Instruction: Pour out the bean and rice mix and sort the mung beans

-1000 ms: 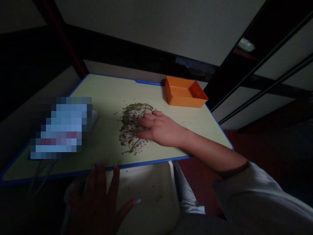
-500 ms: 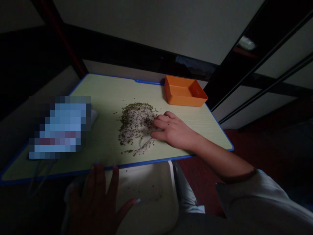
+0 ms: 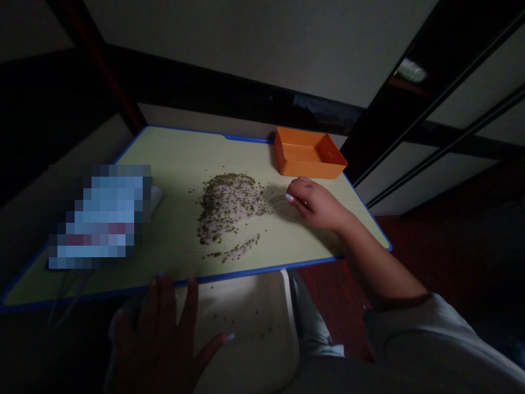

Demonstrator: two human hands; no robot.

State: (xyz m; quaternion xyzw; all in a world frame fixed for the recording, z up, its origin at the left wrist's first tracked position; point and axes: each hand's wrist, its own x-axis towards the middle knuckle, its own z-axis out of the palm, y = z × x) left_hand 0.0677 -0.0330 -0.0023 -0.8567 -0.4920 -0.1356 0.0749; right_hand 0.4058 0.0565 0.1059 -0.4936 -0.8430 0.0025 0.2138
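On the bench (image 3: 176, 150): a mixed pile (image 3: 229, 202) of green and pale grains lies near the middle, with a thin strip (image 3: 241, 249) of the same mix apart from it, closer to the blue edge (image 3: 254, 271).
Right hand (image 3: 315, 202): just right of the pile, fingers curled together, seemingly pinching a thin curved thing (image 3: 279, 200), too faint in this light to identify.
Left hand (image 3: 164, 328): fingers spread, nothing visible in its grasp, over the left side of the white tray (image 3: 246, 350).
Strip: most at risk, I judge; a hurried sweep could flick grains over the edge, and some might miss the tray and reach the floor.
Tray: low beneath the near edge, a few loose grains (image 3: 257, 312) inside; if the left hand bore down on one side, it could tip.
Orange box (image 3: 314, 168): near the right knuckles at the far right; a careless backswing could knock it.
Dim light: pale grains blend into the pale top, so strays could be overlooked.
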